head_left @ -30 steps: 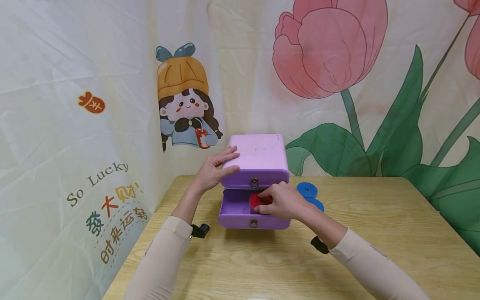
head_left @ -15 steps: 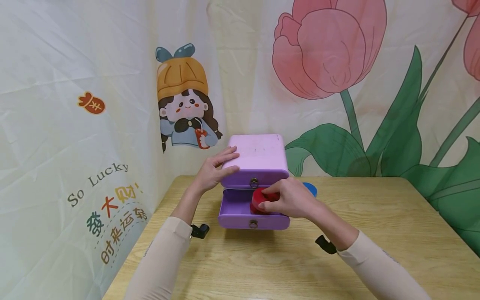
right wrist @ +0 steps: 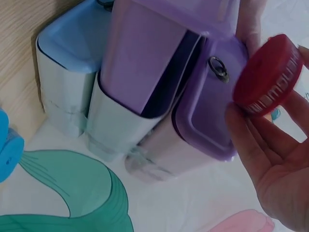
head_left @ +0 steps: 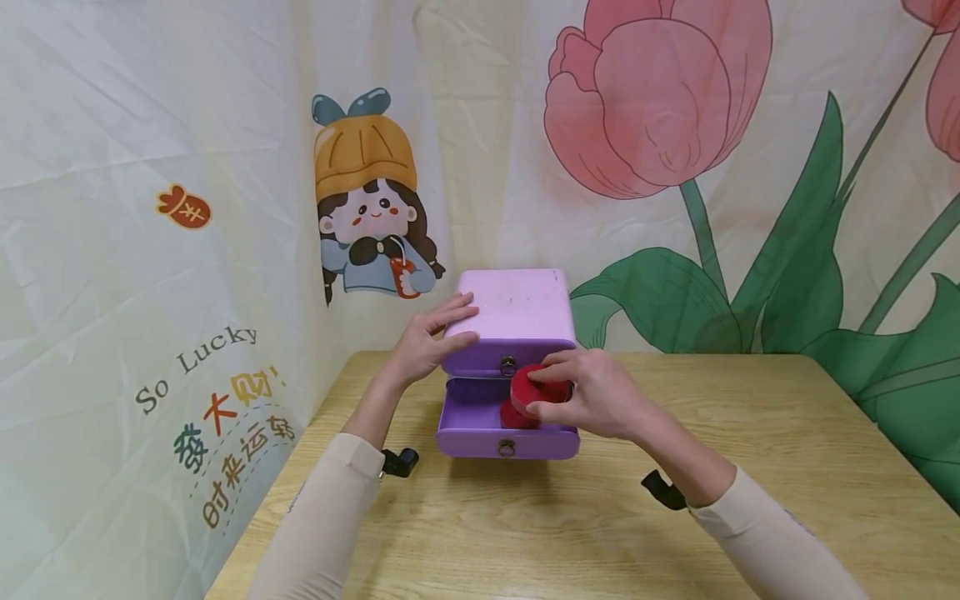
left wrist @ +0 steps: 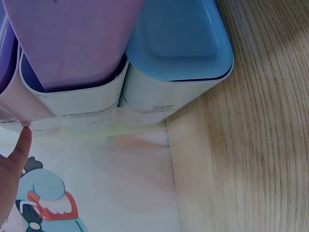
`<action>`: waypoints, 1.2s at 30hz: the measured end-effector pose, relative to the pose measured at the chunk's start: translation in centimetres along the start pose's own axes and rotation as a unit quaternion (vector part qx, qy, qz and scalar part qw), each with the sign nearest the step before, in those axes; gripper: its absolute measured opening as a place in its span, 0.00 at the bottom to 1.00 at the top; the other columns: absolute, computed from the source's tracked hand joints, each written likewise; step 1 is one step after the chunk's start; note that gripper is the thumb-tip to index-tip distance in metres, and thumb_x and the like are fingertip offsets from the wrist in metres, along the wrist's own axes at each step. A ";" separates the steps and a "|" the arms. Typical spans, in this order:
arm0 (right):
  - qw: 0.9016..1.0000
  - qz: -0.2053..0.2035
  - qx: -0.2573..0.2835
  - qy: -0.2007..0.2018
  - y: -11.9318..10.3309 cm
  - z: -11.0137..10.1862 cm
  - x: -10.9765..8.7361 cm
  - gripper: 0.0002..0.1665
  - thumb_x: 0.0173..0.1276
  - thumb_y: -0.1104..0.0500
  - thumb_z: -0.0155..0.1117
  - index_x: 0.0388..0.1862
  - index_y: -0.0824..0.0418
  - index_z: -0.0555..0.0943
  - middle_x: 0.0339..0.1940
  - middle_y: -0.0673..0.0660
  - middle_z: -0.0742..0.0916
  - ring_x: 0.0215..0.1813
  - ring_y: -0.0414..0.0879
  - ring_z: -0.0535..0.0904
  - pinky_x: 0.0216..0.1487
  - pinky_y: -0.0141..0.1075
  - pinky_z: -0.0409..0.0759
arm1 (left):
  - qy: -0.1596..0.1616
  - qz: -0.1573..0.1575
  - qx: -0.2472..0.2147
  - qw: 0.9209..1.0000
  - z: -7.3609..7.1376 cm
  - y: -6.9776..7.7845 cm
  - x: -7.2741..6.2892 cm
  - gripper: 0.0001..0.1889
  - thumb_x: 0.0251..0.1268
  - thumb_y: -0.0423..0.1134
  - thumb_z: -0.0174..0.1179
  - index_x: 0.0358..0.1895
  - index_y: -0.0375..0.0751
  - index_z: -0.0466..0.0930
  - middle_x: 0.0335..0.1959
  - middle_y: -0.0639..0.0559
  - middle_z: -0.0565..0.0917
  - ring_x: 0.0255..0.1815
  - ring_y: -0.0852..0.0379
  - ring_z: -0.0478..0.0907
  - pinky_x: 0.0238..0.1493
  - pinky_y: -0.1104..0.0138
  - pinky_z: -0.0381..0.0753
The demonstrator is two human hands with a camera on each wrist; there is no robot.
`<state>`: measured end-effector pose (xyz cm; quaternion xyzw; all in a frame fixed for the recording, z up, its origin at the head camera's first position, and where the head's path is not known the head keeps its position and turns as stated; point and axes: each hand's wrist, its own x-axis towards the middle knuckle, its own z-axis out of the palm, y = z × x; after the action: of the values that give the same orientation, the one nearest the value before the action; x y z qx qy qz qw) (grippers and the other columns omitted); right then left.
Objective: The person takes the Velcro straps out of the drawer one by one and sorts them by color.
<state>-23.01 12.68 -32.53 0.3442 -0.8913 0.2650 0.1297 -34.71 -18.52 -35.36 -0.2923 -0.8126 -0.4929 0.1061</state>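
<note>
My right hand (head_left: 609,396) pinches a flat red roll (head_left: 527,386) between thumb and fingers, over the right side of the open purple drawer (head_left: 468,445). White lettering runs round the roll's edge in the right wrist view. Below it, a second red roll (head_left: 512,417) sits in the drawer, partly covered. The small drawer cabinet (head_left: 510,302) has a pink top and a closed purple upper drawer with a ring pull (head_left: 508,366). My left hand (head_left: 429,340) rests with extended fingers on the cabinet's left side and top edge.
A closed blue drawer (right wrist: 77,38) forms the cabinet's lowest tier. Blue rolls (right wrist: 10,153) lie beside the cabinet in the right wrist view; my right hand hides them in the head view. The cabinet stands on a wooden table (head_left: 480,533) before a printed cloth (head_left: 495,167).
My right hand has lifted one red roll up and to the right, uncovering the second red roll beneath. The blue rolls have gone behind that hand. My left hand has stayed put.
</note>
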 end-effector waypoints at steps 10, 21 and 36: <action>0.995 -0.034 0.026 0.094 0.9 -1.1 -0.1 0.27 0.62 0.49 0.78 0.58 0.58 0.89 0.60 0.64 0.88 0.60 0.58 0.84 0.44 0.40 0.89 | 0.002 -0.004 0.005 1.000 -0.1 -0.1 0.1 0.28 0.66 0.48 0.72 0.69 0.53 0.81 0.78 0.63 0.70 0.84 0.63 0.57 0.84 0.50 0.57; 0.992 0.003 0.020 0.125 2.3 -1.6 -0.1 0.28 0.62 0.50 0.78 0.60 0.57 0.88 0.63 0.63 0.86 0.61 0.60 0.82 0.43 0.45 0.90 | -0.003 -0.005 0.007 1.000 0.0 0.0 0.0 0.27 0.68 0.46 0.71 0.70 0.53 0.80 0.79 0.61 0.70 0.85 0.59 0.56 0.84 0.48 0.55; 0.979 0.029 0.000 0.202 5.7 -2.0 -0.2 0.27 0.62 0.53 0.77 0.59 0.62 0.88 0.59 0.65 0.88 0.59 0.62 0.83 0.42 0.50 0.88 | 0.001 -0.004 0.006 1.000 0.0 0.0 -0.1 0.28 0.66 0.49 0.72 0.69 0.51 0.81 0.79 0.61 0.70 0.84 0.60 0.57 0.84 0.49 0.56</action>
<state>-26.64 17.48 -33.09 0.2574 -0.8565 0.3327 0.2992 -34.67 -18.56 -35.41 -0.2881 -0.8168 -0.4882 0.1067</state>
